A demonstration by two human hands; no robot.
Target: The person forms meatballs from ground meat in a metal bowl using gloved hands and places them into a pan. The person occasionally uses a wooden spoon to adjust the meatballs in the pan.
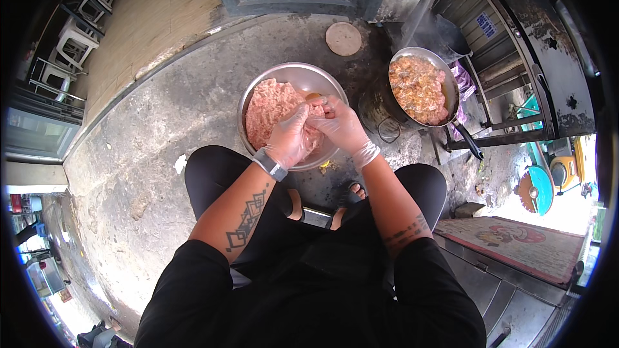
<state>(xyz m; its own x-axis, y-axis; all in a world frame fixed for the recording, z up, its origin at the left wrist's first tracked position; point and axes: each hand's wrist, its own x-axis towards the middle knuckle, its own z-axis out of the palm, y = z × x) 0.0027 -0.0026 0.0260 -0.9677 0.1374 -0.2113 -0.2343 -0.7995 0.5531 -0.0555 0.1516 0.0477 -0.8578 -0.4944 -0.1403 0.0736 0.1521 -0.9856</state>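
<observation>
My left hand (289, 136) and my right hand (342, 124), both in clear plastic gloves, meet above a wide metal bowl (329, 79). Between their fingers they press a small lump of raw minced meat (316, 110). A large mound of pale pink minced meat (268, 106) fills the bowl's left side. Part of a round brownish thing (313, 97) shows behind my fingers; what it is I cannot tell. To the right, a frying pan (456, 92) with a black handle holds several meat patties (418, 89) in bubbling oil.
The pan rests on a blackened round stove (375, 111), close to my right knee. Behind it a red-handled tool (428, 2) leans by a metal rack (503, 137). A round disc (343, 38) lies on the concrete floor (159, 101). A saw with a round blade (534, 190) stands at far right.
</observation>
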